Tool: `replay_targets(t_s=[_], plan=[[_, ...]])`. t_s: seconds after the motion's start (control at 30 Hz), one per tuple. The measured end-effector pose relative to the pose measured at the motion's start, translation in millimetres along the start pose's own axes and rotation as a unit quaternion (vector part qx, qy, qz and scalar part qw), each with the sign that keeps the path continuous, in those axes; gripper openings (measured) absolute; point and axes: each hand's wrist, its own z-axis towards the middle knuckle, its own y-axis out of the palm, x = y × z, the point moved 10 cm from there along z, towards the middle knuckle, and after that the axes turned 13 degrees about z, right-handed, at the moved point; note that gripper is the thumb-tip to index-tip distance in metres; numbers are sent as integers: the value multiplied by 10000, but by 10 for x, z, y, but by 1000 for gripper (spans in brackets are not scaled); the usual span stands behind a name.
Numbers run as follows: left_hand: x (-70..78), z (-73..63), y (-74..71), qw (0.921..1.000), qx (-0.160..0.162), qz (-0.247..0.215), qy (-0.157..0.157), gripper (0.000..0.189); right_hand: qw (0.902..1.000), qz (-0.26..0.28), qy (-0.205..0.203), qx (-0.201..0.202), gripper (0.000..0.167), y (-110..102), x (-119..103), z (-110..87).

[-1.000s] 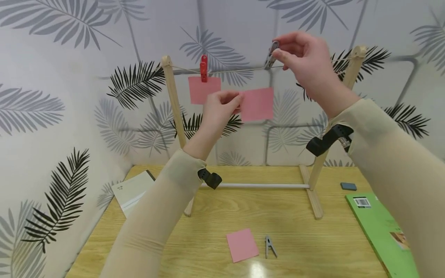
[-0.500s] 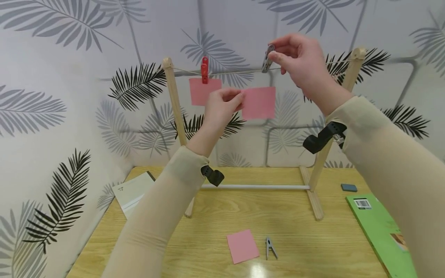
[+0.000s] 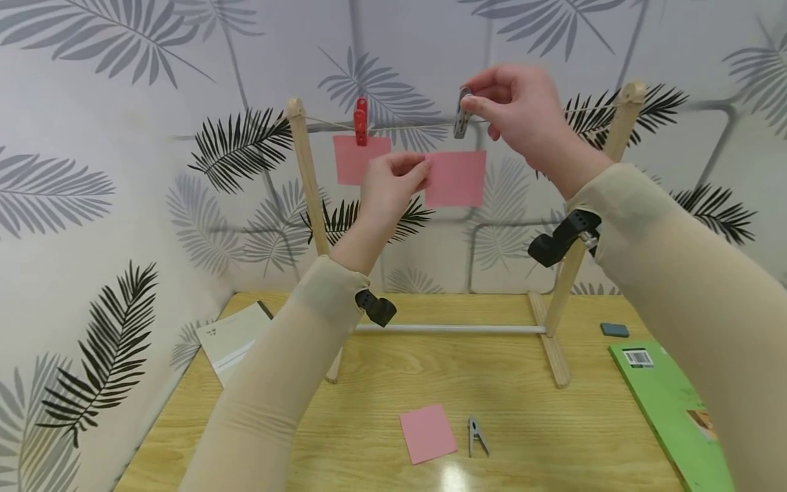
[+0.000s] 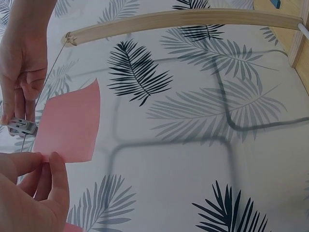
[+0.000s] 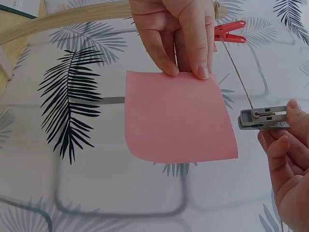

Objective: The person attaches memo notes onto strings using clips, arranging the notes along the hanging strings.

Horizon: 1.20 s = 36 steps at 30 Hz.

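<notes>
My left hand (image 3: pixel 390 188) pinches a pink paper square (image 3: pixel 456 179) by its left edge, just below the string (image 5: pixel 237 67). A grey clothespin (image 3: pixel 462 111) is pinched at its handle end between thumb and fingers of my right hand (image 3: pixel 522 113). In the right wrist view the clothespin's tip overlaps the string, close beside the paper's edge. To the left, a red clothespin (image 3: pixel 361 121) on the string holds another pink paper (image 3: pixel 353 160), partly hidden by my left hand.
Two wooden posts (image 3: pixel 305 164) with a white crossbar (image 3: pixel 455 329) carry the string. On the table lie a pink paper pad (image 3: pixel 428 434), another grey clothespin (image 3: pixel 476 437), a green book (image 3: pixel 667 403), a dark eraser-like block (image 3: pixel 615 330) and a pale notebook (image 3: pixel 233 338).
My right hand has moved left and slightly down with the grey clothespin, toward the paper. The left hand has raised the paper slightly and levelled it.
</notes>
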Motion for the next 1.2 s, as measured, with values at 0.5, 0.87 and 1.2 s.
replay_targets(t_s=[0.5, 0.87, 1.2], plan=[[77, -1, -22, 9997, 140, -22, 203, 25, 9988, -386, 155, -265, 33, 79, 18, -19], [78, -4, 13, 9995, 98, -203, 234, 25, 9985, -372, 281, -287, 35, 82, 73, -49], [80, -7, 8, 9993, 87, -226, 289, 27, 9985, -379, 269, -304, 36, 103, 61, -44]])
